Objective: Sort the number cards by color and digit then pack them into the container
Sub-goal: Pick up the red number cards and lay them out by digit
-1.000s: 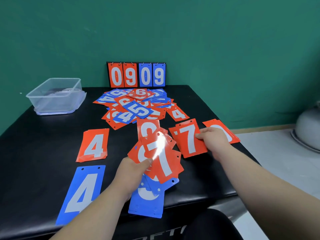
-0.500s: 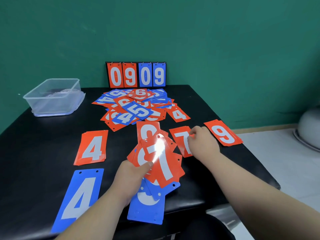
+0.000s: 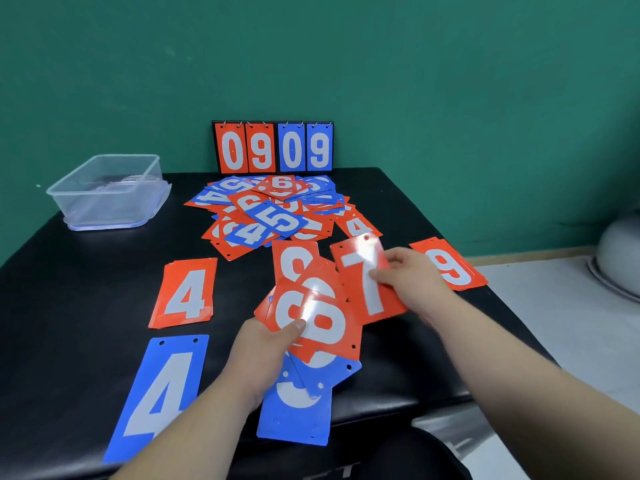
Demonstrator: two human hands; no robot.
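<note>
My left hand [image 3: 263, 355] grips a fan of red number cards [image 3: 322, 323] with an 8 on top. Right of the fan, my right hand [image 3: 412, 278] pinches a single red 7 card [image 3: 374, 299] just above the table. Laid out flat are a red 4 pile [image 3: 185, 292], a blue 4 [image 3: 159, 393], a red 9 [image 3: 450, 265], and a blue pile [image 3: 298, 417] partly under the fan. Behind the fan lies another red card [image 3: 294, 258]. A mixed heap of red and blue cards [image 3: 273, 213] sits mid-table. The clear plastic container [image 3: 107, 192] stands at the back left.
A flip scoreboard [image 3: 273, 147] reading 0909 leans against the green wall behind the heap. The black table [image 3: 69, 289] drops off at the right and front edges. A grey round object [image 3: 620, 247] sits on the floor at the far right.
My right hand left the 7 pile on the table and now holds a red 7 beside the fan. The fan's top card has changed from a 7 to an 8.
</note>
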